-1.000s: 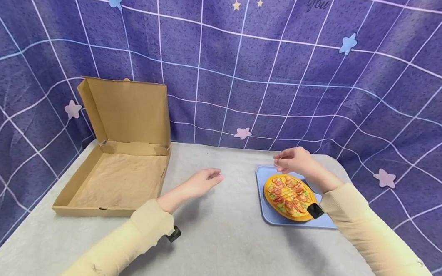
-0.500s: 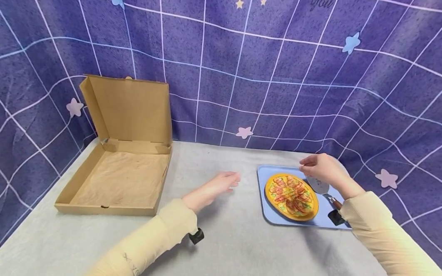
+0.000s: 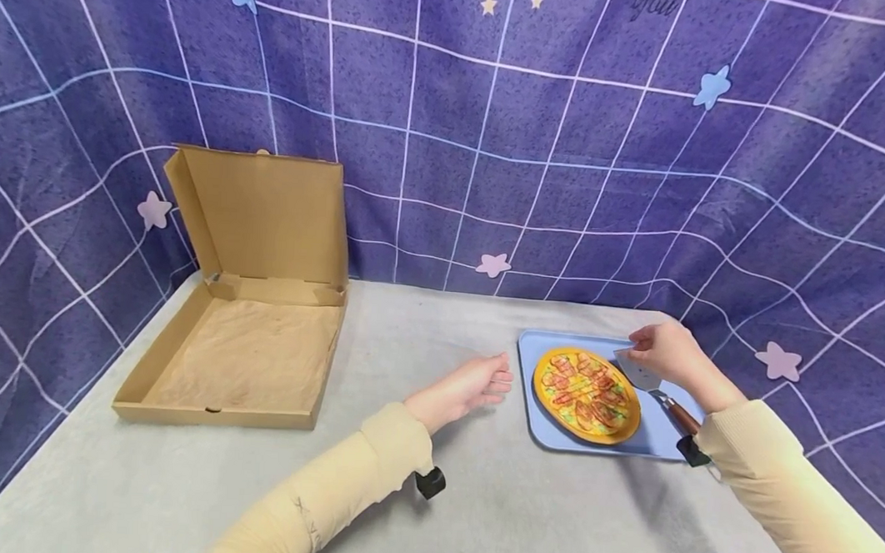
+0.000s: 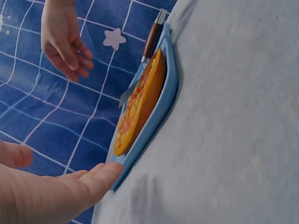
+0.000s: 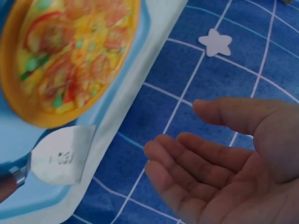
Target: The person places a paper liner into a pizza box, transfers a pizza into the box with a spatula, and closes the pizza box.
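A pizza with an orange crust lies on the left half of a blue tray. To its right on the tray rests a pizza server with a metal blade and a brown handle. My right hand hovers over the tray's far right part, above the server. In the right wrist view its fingers are loosely bent, with nothing between them and the thumb. Just left of the tray, my left hand is held with relaxed fingers and grips nothing.
An open cardboard pizza box stands at the left of the grey table, its lid upright and brown paper inside. Behind the table hangs a blue curtain with a grid and stars.
My left hand has moved right, toward the tray. The right hand has moved right and slightly nearer, from above the pizza to above the server, whose blade and handle now show.
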Tool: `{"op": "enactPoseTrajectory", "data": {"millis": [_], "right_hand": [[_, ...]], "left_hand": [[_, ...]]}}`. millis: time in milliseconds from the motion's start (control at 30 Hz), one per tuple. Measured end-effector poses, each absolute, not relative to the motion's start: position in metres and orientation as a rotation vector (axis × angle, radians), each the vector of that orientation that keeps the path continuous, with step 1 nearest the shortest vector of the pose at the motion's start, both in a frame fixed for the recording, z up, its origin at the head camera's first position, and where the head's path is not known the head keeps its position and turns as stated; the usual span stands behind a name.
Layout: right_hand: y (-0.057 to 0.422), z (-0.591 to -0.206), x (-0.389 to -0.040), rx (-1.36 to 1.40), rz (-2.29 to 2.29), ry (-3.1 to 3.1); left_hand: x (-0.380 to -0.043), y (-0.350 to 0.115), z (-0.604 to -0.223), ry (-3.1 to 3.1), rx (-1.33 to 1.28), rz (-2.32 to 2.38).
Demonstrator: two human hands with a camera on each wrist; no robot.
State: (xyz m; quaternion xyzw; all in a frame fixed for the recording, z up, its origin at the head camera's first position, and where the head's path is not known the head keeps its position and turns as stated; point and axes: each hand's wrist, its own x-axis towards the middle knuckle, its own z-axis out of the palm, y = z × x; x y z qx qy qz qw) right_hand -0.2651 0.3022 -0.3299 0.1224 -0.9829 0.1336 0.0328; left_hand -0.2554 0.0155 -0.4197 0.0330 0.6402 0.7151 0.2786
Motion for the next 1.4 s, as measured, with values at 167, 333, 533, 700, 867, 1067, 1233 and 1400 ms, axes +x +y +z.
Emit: {"op": "enactPoseTrajectory", "data": {"millis": [167, 333, 533, 700, 867, 1067, 1233, 1400], "right_hand": [[0.313, -0.340, -0.261, 0.381, 0.376, -3.012], [0.322, -0.345, -0.258, 0.379, 0.340, -3.000], [0.330, -0.349, -0.256, 0.360, 0.305, -3.013], [0.339, -0.355, -0.254, 0.341, 0.244, -3.024], [0.348, -0.363, -0.252, 0.295, 0.235, -3.058], [0.359, -0.372, -0.251, 0.231, 0.229, -3.107], [0.368, -0.380, -0.251, 0.202, 0.149, -3.162], [0.375, -0.389, -0.250, 0.218, 0.076, -3.179]], "left_hand": [[-0.255, 0.026, -0.424, 1.679, 0.083, 1.926], [-0.256, 0.036, -0.430, 1.662, 0.041, 1.931], [-0.258, 0.048, -0.435, 1.723, -0.059, 1.935], [-0.258, 0.057, -0.437, 1.786, -0.107, 1.922], [-0.261, 0.063, -0.442, 1.871, -0.103, 1.892], [-0.266, 0.067, -0.447, 2.005, -0.065, 1.803], [-0.271, 0.070, -0.448, 2.070, -0.009, 1.746], [-0.276, 0.072, -0.451, 2.129, 0.041, 1.699]]}}
